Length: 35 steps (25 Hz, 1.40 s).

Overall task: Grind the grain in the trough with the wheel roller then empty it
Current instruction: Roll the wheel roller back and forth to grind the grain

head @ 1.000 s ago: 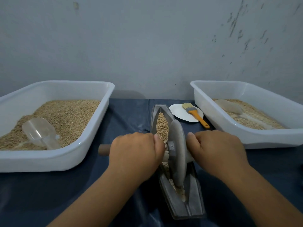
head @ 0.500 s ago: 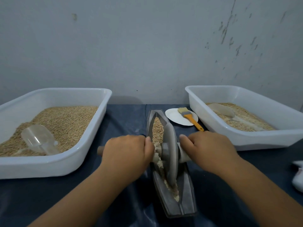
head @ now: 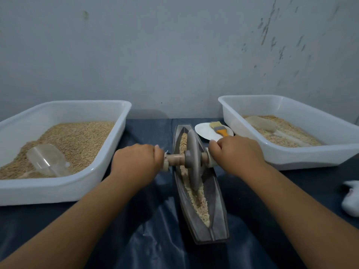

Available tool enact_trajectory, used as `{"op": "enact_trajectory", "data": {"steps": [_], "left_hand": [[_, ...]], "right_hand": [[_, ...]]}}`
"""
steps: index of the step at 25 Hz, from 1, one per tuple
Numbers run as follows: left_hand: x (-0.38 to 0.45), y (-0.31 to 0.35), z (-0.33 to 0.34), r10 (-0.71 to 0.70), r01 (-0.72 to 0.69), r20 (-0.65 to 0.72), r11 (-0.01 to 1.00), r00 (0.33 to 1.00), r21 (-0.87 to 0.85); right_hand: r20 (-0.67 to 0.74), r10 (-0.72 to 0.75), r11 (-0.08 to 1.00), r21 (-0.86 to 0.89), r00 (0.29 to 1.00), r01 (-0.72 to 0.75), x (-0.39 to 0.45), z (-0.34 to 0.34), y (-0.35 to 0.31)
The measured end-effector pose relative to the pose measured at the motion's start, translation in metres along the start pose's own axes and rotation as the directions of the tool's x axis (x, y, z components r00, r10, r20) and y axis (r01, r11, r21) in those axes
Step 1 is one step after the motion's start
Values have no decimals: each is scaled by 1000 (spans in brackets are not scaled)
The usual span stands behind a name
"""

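My left hand point(head: 137, 164) and right hand point(head: 236, 155) are gripping the wooden axle ends of the wheel roller point(head: 193, 160), which is standing upright in the trough point(head: 217, 220) at centre, over the grain point(head: 200, 204). White tubs are sitting at nine o'clock point(head: 108, 152) and three o'clock point(head: 291, 158) on the surface point(head: 155, 239).

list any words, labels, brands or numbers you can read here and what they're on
None: no readable text shows in the head view.
The white tubs, the metal trough, the wheel roller, the clear scoop, the orange-handled brush and the white plate bear no lettering.
The marks on the wall are stains, not writing.
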<state>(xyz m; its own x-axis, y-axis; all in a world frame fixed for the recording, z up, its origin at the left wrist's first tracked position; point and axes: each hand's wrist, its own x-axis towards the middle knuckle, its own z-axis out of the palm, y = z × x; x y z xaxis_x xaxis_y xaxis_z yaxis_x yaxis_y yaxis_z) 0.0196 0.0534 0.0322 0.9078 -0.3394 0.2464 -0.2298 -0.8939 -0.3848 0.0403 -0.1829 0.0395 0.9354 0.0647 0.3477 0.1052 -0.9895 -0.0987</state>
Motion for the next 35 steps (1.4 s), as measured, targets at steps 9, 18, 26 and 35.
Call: {"op": "enact_trajectory", "data": {"steps": [9, 18, 26, 35], "left_hand": [[-11, 4, 10, -11, 13, -127, 1000, 992, 14], [-48, 3, 1, -64, 5, -232, 969, 971, -246], [-1, -2, 9, -38, 43, -66, 996, 997, 78], [-42, 5, -12, 52, -57, -115, 998, 992, -41]], "right_hand": [[-85, -26, 998, -63, 996, 20, -9, -4, 0], [-6, -117, 992, -40, 993, 117, -39, -26, 13], [-52, 25, 998, -63, 998, -29, 1, 3, 5], [53, 3, 1000, -3, 999, -3, -52, -23, 18]]}}
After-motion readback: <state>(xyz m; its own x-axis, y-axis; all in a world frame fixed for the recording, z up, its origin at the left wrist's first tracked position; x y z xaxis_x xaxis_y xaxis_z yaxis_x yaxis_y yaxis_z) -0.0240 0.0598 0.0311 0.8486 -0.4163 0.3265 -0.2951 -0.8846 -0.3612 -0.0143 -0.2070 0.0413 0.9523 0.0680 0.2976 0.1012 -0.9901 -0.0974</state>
